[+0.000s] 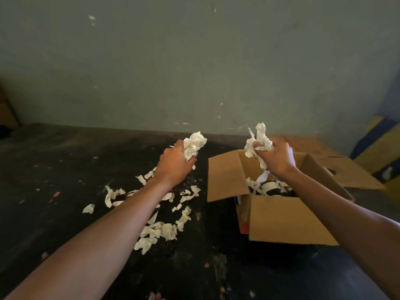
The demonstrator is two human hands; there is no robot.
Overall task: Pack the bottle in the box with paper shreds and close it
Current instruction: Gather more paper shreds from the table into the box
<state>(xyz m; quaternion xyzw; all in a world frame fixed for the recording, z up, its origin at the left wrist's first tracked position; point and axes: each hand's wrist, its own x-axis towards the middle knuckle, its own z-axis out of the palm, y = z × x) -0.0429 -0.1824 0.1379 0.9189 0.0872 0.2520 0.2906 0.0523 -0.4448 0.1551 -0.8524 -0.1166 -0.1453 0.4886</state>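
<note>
— Bottle: is it showing? Something dark is lying in the open box under shreds, but I cannot tell for sure.
— What's left?
— More filling, then the flaps; loose paper shreds are lying on the dark floor beside it.
— Hands?
— Left hand is clutching a wad over the floor; right hand is gripping another above the box.

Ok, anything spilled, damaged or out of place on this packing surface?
Yes: loose paper shreds lie scattered over the dark surface left of the open box, outside it. Both the left hand and right hand hold more shreds. Small scraps dot the surface. The box shows no damage.
</note>
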